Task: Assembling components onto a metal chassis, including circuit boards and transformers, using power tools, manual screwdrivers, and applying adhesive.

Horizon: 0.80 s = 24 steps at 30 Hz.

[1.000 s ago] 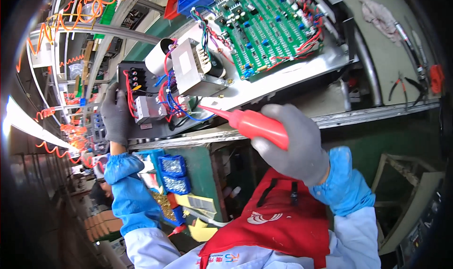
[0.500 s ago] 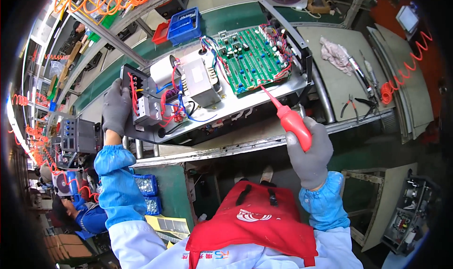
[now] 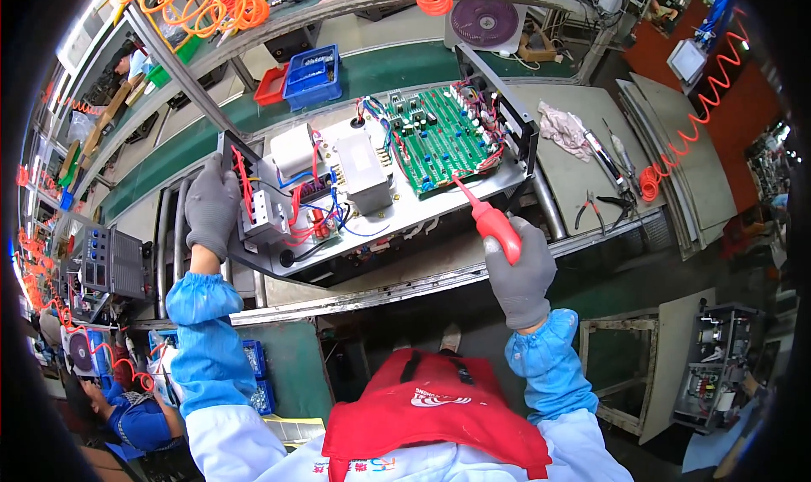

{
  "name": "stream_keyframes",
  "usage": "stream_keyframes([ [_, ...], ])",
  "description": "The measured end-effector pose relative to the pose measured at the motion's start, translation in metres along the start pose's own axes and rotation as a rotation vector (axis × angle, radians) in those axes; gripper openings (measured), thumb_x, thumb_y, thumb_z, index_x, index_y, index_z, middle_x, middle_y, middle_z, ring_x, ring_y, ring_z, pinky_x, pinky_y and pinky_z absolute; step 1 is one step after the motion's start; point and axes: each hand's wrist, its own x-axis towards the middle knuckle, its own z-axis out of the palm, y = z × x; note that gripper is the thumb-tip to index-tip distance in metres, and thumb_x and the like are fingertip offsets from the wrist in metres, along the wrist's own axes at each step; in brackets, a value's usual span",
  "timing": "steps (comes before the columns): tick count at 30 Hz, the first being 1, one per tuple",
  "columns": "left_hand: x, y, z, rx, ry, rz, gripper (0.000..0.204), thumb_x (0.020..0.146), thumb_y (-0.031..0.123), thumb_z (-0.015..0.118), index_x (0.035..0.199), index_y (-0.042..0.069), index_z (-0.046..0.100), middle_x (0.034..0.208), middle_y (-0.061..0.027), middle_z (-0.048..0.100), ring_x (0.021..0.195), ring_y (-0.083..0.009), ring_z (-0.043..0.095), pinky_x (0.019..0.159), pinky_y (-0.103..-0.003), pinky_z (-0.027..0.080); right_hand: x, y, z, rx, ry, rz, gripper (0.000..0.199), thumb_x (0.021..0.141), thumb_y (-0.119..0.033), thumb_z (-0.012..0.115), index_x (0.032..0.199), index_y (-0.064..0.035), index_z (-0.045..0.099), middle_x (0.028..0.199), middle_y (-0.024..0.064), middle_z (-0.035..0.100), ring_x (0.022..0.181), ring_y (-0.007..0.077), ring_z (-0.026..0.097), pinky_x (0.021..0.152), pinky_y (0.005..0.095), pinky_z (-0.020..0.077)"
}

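A metal chassis [image 3: 334, 247] sits tilted on the roller bench, carrying a green circuit board [image 3: 441, 140], a grey transformer [image 3: 361, 174] and a white cylinder [image 3: 292, 149]. My gloved left hand [image 3: 213, 207] grips the chassis by its left end panel, beside the terminal block [image 3: 269, 216] with red wires; its fingertips are partly hidden behind the panel edge. In my gloved right hand [image 3: 521, 275] is a red-handled screwdriver [image 3: 497, 230], fingers wrapped round the handle. Its red shaft reaches to the front edge of the board, among the wires there.
Blue bins [image 3: 312, 78] and a red bin [image 3: 271, 86] stand behind the chassis. To the right lie a rag [image 3: 564, 130], pliers [image 3: 590, 212] and a power screwdriver [image 3: 604, 157] near a coiled red hose [image 3: 650, 183]. A person in blue [image 3: 139, 419] is at the lower left.
The whole view has shifted, so the bench and chassis appear slightly further left. My left hand stays on the end panel, and the screwdriver tip remains at the board's front edge.
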Motion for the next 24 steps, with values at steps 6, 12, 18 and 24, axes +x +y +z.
stream_keyframes([
  [6,-0.002,0.006,-0.005,-0.062,-0.029,-0.02,0.039,0.091,0.02,0.053,0.126,0.002,0.057,0.102,-0.0235,0.067,0.095,-0.0391,0.064,0.082,-0.047,0.049,-0.002,-0.007,-0.002,-0.083,-0.012,0.023,0.038,0.076,-0.02,0.074,0.106,-0.0001,0.061,0.089,0.0171,0.062,0.077,0.0371,0.064,0.066,0.0449,0.0519],
  [12,-0.003,0.003,-0.007,-0.075,0.0,-0.005,0.04,0.09,0.02,0.054,0.125,0.003,0.058,0.103,-0.0233,0.066,0.097,-0.0386,0.063,0.084,-0.046,0.048,0.0,-0.009,-0.001,-0.082,0.031,0.03,0.04,0.076,-0.021,0.074,0.107,-0.0002,0.061,0.089,0.0168,0.062,0.078,0.0366,0.064,0.066,0.0447,0.0517],
  [18,-0.003,0.007,-0.008,-0.08,-0.029,-0.039,0.039,0.089,0.019,0.054,0.124,0.002,0.059,0.1,-0.023,0.066,0.098,-0.0401,0.061,0.085,-0.047,0.047,0.002,-0.009,-0.002,-0.116,0.001,0.002,0.04,0.076,-0.02,0.074,0.108,-0.0002,0.061,0.089,0.0166,0.062,0.077,0.036,0.063,0.066,0.0446,0.0515],
  [24,-0.003,0.007,-0.011,-0.14,-0.061,-0.061,0.038,0.089,0.018,0.054,0.123,0.002,0.059,0.098,-0.0231,0.066,0.098,-0.0396,0.061,0.086,-0.046,0.047,0.003,-0.014,-0.004,-0.13,-0.018,-0.009,0.039,0.076,-0.02,0.074,0.107,-0.0017,0.062,0.086,0.0156,0.061,0.076,0.0354,0.063,0.065,0.0446,0.0511],
])
